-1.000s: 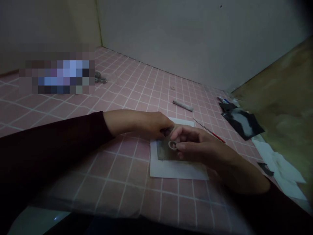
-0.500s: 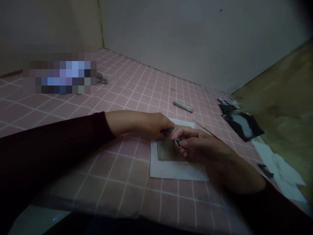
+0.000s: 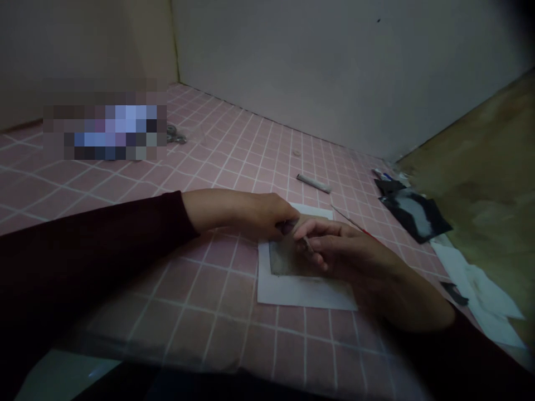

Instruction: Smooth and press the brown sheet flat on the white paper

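A small ring-shaped piece (image 3: 308, 244) is pinched between the thumb and fingertips of my right hand (image 3: 334, 242). It shows nearly edge-on in the dim light, so its material cannot be told. Just left of it, my left hand (image 3: 265, 214) has its fingers curled down and closed; whatever they grip is hidden behind the knuckles. Both hands are close together over a grey-brown sandpaper-like sheet (image 3: 286, 264). Under that sheet lies a white paper (image 3: 288, 291).
Beyond the paper lies a grey tube-like stick (image 3: 313, 184). A thin red-handled tool (image 3: 349, 218) rests by my right hand. To the right are a black sheet with pale dust (image 3: 416, 217), white papers (image 3: 480, 284) and a dark curved scrap (image 3: 455, 292). Pink checked cloth (image 3: 200, 312) covers the table.
My right fingers have turned the ring-shaped piece, from showing its open hole to nearly edge-on. My left hand stays in place.
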The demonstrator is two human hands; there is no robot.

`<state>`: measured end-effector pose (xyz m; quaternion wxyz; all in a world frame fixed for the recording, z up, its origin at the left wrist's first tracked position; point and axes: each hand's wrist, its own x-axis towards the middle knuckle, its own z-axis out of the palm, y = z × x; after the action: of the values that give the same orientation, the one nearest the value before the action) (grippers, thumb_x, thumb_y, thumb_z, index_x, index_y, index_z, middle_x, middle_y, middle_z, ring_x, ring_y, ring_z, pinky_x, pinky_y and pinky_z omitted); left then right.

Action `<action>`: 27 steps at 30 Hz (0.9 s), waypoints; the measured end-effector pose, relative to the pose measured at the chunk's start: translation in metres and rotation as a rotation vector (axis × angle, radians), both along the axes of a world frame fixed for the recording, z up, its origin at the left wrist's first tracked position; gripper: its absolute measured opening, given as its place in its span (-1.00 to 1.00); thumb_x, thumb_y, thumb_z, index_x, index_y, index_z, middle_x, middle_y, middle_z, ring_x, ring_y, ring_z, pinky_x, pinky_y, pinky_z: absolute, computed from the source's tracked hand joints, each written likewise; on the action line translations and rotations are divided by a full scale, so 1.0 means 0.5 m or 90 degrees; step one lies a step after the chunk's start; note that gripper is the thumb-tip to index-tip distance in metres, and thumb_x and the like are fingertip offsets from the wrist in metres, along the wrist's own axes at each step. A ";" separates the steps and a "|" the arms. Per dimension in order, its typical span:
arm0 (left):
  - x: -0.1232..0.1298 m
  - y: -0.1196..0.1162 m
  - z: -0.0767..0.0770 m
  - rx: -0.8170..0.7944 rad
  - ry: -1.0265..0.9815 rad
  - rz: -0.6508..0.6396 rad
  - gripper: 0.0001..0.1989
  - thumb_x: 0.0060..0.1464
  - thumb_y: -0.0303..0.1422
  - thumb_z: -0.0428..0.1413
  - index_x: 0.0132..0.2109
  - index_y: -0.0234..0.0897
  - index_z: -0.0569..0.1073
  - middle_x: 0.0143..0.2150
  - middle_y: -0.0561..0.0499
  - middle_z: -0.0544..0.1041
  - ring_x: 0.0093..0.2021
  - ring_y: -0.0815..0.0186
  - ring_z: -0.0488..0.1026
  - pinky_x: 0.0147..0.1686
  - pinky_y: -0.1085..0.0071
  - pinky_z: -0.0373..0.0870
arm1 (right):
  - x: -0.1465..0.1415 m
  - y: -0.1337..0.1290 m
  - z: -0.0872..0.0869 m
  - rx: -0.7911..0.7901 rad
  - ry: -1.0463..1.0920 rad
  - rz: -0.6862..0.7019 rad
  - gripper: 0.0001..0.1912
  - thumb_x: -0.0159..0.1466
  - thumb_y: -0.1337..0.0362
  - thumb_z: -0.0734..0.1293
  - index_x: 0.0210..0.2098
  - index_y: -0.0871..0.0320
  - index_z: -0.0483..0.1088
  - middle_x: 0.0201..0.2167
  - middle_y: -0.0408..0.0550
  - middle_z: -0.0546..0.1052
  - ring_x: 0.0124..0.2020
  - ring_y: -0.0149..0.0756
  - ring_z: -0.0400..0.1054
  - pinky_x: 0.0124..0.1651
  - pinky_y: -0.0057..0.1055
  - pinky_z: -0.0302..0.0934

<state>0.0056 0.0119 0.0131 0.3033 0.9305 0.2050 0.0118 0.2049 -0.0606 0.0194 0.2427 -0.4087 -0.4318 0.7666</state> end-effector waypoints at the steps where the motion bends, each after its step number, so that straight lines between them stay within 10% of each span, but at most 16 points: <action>1: 0.000 0.000 0.000 0.000 0.000 -0.001 -0.81 -0.02 -0.46 0.03 -0.22 -0.24 0.44 -0.37 0.12 0.47 -0.42 0.46 0.32 -0.40 0.53 0.17 | 0.000 0.001 0.000 -0.001 0.003 0.000 -0.85 0.14 0.39 0.39 -0.26 0.17 0.43 -0.46 -0.21 0.38 -0.55 -0.61 0.27 -0.51 -0.68 0.19; 13: 0.000 0.000 -0.001 0.003 0.005 -0.006 -0.85 -0.01 -0.40 0.02 -0.25 -0.25 0.42 -0.40 0.11 0.46 -0.43 0.45 0.32 -0.43 0.52 0.16 | -0.008 -0.007 0.010 0.073 -0.091 0.010 -0.85 0.18 0.27 0.39 -0.39 0.18 0.32 -0.65 -0.26 0.34 -0.63 -0.58 0.19 -0.55 -0.62 0.09; 27: 0.001 0.001 -0.004 -0.004 0.002 0.010 -0.94 -0.01 -0.38 0.03 -0.34 -0.26 0.37 -0.44 0.12 0.43 -0.47 0.47 0.30 -0.48 0.52 0.13 | -0.026 -0.033 0.014 0.304 -0.278 0.126 -0.92 0.24 0.30 0.29 -0.30 0.19 0.37 -0.42 -0.15 0.38 -0.44 -0.46 0.23 -0.41 -0.49 0.11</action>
<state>0.0063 0.0125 0.0109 0.3058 0.9279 0.2129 0.0125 0.1920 -0.0774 0.0265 0.1580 -0.4510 -0.6787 0.5577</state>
